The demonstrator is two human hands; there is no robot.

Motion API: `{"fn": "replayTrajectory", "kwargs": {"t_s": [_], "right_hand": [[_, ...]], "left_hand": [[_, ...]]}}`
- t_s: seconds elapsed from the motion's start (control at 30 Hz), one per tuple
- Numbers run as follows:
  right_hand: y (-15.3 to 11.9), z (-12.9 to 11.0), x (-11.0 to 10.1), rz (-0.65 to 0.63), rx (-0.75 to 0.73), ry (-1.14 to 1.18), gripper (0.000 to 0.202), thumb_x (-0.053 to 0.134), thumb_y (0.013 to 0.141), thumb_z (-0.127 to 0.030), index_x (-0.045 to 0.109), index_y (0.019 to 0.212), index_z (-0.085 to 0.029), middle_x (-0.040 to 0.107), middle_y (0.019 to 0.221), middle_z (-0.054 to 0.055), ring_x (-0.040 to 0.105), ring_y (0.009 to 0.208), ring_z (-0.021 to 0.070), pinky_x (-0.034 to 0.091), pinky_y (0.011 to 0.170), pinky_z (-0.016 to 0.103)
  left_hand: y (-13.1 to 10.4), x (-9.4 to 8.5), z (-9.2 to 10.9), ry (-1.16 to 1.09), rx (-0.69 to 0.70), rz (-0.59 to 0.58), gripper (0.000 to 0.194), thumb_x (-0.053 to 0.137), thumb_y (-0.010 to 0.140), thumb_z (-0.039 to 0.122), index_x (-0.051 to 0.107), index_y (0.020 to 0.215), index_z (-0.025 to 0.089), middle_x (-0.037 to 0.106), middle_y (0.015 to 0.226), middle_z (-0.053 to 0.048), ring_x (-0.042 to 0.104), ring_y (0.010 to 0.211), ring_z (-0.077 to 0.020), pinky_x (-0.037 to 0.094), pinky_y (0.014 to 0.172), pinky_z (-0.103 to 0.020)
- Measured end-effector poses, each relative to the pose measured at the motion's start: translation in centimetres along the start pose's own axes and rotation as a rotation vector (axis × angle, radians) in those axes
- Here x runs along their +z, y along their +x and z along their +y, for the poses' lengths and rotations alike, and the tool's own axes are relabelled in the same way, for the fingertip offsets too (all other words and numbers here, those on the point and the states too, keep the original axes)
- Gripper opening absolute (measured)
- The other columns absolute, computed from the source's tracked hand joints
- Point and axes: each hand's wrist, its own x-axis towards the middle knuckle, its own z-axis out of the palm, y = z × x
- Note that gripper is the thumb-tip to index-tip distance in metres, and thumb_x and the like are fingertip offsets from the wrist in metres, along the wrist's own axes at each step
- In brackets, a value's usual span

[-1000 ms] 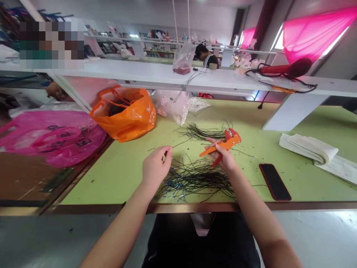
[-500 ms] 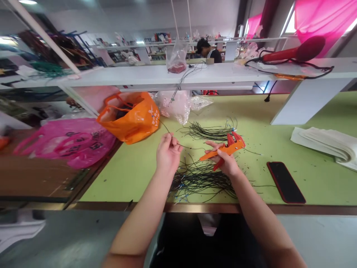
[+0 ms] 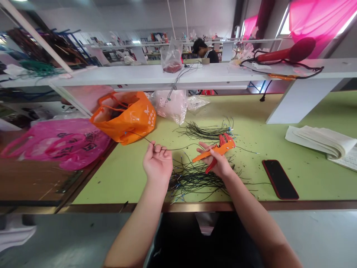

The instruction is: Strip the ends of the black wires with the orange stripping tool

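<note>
Between its thumb and curled fingers, my left hand (image 3: pixel 158 160) pinches a thin black wire (image 3: pixel 178 149). One end of that wire sticks out to the left in front of the orange bag; the other runs right toward my other hand. An orange and red wire stripper (image 3: pixel 220 148) lies in my right hand (image 3: pixel 219 162), its jaws pointing up and right. Under my hands spreads a large bundle of black wires (image 3: pixel 198 180), some with blue ends. A smaller wire bundle (image 3: pixel 205 131) lies behind the stripper.
To the left stand an orange bag (image 3: pixel 131 124) and a pink plastic bag (image 3: pixel 61 143). On the right are a phone (image 3: pixel 280 179) and folded paper or cloth (image 3: pixel 318 139). A shelf (image 3: pixel 134 77) crosses the back, bearing a red hair dryer (image 3: pixel 287 54). A person (image 3: pixel 208 52) sits beyond.
My left hand has moved left and slightly down with the wire, turning so its curled fingers show more. The view has shifted a little; the stripper stays in my right hand.
</note>
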Motion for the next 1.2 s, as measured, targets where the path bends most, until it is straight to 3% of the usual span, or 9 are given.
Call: {"fn": "replayTrajectory", "kwargs": {"t_s": [0.13, 0.23, 0.4, 0.53, 0.63, 0.73, 0.97, 1.13, 1.2], "right_hand": [[0.2, 0.9, 0.2, 0.011, -0.039, -0.055, 0.035, 0.088, 0.072, -0.048, 0.073, 0.094, -0.025, 0.077, 0.112, 0.008, 0.072, 0.108, 0.0307, 0.058, 0.094, 0.045], [0.3, 1.2, 0.0, 0.017, -0.067, -0.096, 0.034, 0.087, 0.074, -0.047, 0.074, 0.095, -0.024, 0.077, 0.095, 0.006, 0.074, 0.098, 0.0278, 0.058, 0.095, 0.045], [0.1, 1.5, 0.1, 0.055, -0.066, -0.189, 0.038, 0.087, 0.072, -0.05, 0.074, 0.095, -0.023, 0.077, 0.092, 0.006, 0.074, 0.093, 0.0264, 0.057, 0.093, 0.043], [0.0, 1.4, 0.0, 0.035, -0.085, -0.244, 0.036, 0.087, 0.073, -0.051, 0.075, 0.095, -0.024, 0.076, 0.088, 0.003, 0.072, 0.09, 0.0244, 0.057, 0.092, 0.04], [-0.1, 0.6, -0.3, 0.015, -0.104, -0.281, 0.036, 0.086, 0.074, -0.052, 0.075, 0.094, -0.024, 0.076, 0.088, 0.003, 0.072, 0.092, 0.025, 0.056, 0.098, 0.041], [-0.2, -0.4, -0.6, 0.002, -0.091, -0.28, 0.036, 0.085, 0.075, -0.054, 0.073, 0.091, -0.024, 0.075, 0.086, 0.005, 0.072, 0.096, 0.0275, 0.056, 0.098, 0.043], [-0.5, -2.1, -0.8, -0.073, 0.011, -0.274, 0.038, 0.085, 0.073, -0.057, 0.07, 0.082, -0.023, 0.072, 0.076, 0.004, 0.073, 0.087, 0.0278, 0.059, 0.087, 0.043], [-0.8, -2.0, -0.7, -0.191, 0.084, -0.246, 0.034, 0.082, 0.08, -0.053, 0.07, 0.085, -0.021, 0.073, 0.077, 0.004, 0.073, 0.08, 0.0244, 0.059, 0.082, 0.04], [-0.9, -2.2, -0.9, -0.212, 0.097, -0.249, 0.032, 0.081, 0.083, -0.05, 0.071, 0.09, -0.02, 0.074, 0.081, 0.005, 0.073, 0.082, 0.024, 0.059, 0.083, 0.04]], "left_hand": [[-1.5, 0.2, -0.5, 0.001, -0.108, -0.026, 0.014, 0.07, 0.084, 0.021, 0.056, 0.085, 0.021, 0.041, 0.058, 0.009, 0.038, 0.048, -0.0061, 0.037, 0.049, -0.016], [-2.4, -0.2, -1.6, 0.068, -0.089, -0.048, 0.014, 0.071, 0.086, 0.03, 0.059, 0.087, 0.022, 0.048, 0.063, 0.007, 0.042, 0.05, -0.0064, 0.04, 0.051, -0.017], [-3.9, -0.9, -5.4, 0.305, 0.136, -0.181, 0.042, 0.068, 0.085, 0.063, 0.071, 0.106, 0.026, 0.069, 0.1, -0.005, 0.065, 0.072, -0.0138, 0.057, 0.067, -0.029], [-3.7, -0.6, -7.2, 0.81, 0.363, -0.423, 0.022, 0.075, 0.087, 0.046, 0.078, 0.089, 0.025, 0.072, 0.094, -0.008, 0.07, 0.085, -0.0193, 0.059, 0.079, -0.034], [-2.1, 0.0, -7.2, 0.993, 0.482, -0.523, 0.022, 0.071, 0.091, 0.044, 0.08, 0.082, 0.026, 0.075, 0.088, -0.008, 0.071, 0.084, -0.021, 0.06, 0.082, -0.037], [-0.4, 0.7, -7.5, 1.003, 0.434, -0.568, 0.02, 0.076, 0.085, 0.046, 0.081, 0.084, 0.026, 0.078, 0.087, -0.008, 0.073, 0.08, -0.0214, 0.061, 0.082, -0.037], [0.7, 0.7, -10.2, 0.728, 0.023, -0.639, 0.036, 0.084, 0.073, 0.057, 0.08, 0.079, 0.022, 0.08, 0.083, -0.009, 0.076, 0.075, -0.023, 0.064, 0.071, -0.036], [0.7, -0.4, -9.3, 0.798, 0.066, -0.697, 0.024, 0.082, 0.079, 0.048, 0.081, 0.079, 0.024, 0.079, 0.081, -0.008, 0.075, 0.075, -0.0228, 0.063, 0.071, -0.035], [0.7, -0.6, -8.5, 0.831, 0.154, -0.605, 0.02, 0.08, 0.081, 0.043, 0.079, 0.077, 0.023, 0.078, 0.079, -0.007, 0.075, 0.073, -0.0211, 0.062, 0.073, -0.033]]}}
